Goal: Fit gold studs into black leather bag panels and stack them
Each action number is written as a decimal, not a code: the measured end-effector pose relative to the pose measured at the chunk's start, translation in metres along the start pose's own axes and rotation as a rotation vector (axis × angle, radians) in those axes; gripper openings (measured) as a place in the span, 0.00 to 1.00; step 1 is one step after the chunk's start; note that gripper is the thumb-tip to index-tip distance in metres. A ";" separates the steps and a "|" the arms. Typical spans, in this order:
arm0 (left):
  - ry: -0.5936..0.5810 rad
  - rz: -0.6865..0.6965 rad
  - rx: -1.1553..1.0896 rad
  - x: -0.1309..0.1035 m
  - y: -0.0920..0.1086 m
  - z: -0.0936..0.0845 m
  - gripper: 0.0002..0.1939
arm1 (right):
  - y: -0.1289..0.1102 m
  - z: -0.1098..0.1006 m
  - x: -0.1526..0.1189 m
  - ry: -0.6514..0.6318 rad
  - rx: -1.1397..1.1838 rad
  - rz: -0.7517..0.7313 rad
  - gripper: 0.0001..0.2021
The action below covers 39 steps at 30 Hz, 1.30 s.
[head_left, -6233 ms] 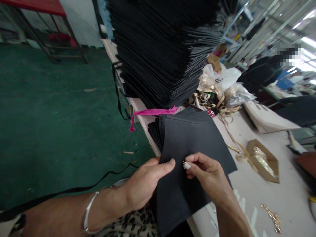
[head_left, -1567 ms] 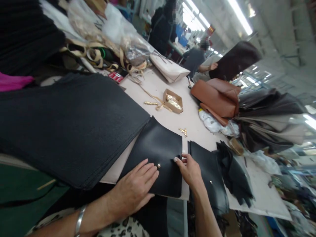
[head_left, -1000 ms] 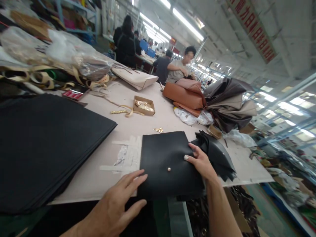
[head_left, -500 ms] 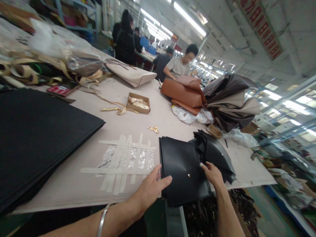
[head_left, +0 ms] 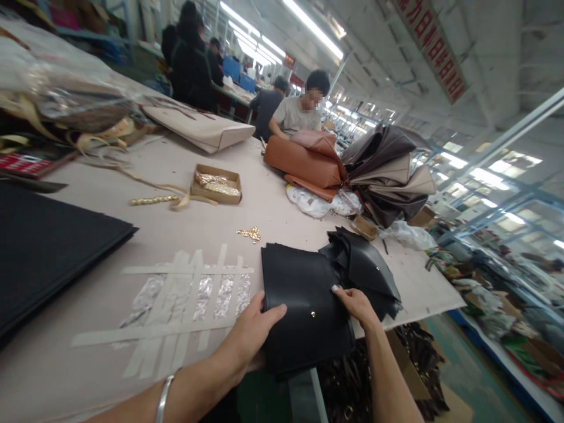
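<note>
A stack of black leather panels [head_left: 304, 282] lies at the front edge of the table, with a small metal stud on its top piece. My left hand [head_left: 259, 320] is at the stack's left side, thumb over the top and fingers at the edge, closed on it. At the right side my right hand [head_left: 355, 302] pinches the stack's edge. Against the stack's right rests a fanned pile of black pieces [head_left: 368, 264]. Small gold metal parts [head_left: 251, 234] lie behind the stack. Left of it, tape strips [head_left: 189, 311] cover clear plastic on the table.
A carton [head_left: 215, 197] holds wrapped gold pieces. Farther back are brown bags [head_left: 304, 164], dark and beige bags [head_left: 388, 176] and a cream bag [head_left: 202, 126]. Black sheets [head_left: 57, 247] lie at left. A person [head_left: 295, 111] works across the table; others stand behind.
The view has shifted to the right, so the table's things appear farther left. My left thumb now rests over the stack's left edge, and my right hand reaches slightly farther over its right part.
</note>
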<state>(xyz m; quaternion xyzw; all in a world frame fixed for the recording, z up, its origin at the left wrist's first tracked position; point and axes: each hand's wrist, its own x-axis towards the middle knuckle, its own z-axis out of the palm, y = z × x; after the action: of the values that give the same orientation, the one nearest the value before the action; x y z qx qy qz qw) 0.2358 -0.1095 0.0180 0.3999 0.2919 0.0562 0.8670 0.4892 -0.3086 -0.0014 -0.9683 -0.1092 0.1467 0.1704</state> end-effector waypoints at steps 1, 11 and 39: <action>-0.015 -0.015 -0.018 0.000 0.002 0.002 0.27 | -0.001 -0.001 0.000 -0.012 0.012 -0.006 0.25; -0.044 -0.056 0.017 -0.004 0.017 0.017 0.22 | -0.012 -0.007 -0.004 -0.036 0.174 -0.003 0.22; 0.148 0.198 0.362 0.022 -0.010 -0.035 0.44 | -0.026 -0.020 -0.036 -0.070 0.840 -0.137 0.22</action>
<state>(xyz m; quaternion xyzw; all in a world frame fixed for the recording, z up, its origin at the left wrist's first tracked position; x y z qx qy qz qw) 0.2329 -0.0862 -0.0172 0.5704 0.3193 0.1169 0.7477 0.4581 -0.3001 0.0350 -0.7996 -0.1095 0.1995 0.5557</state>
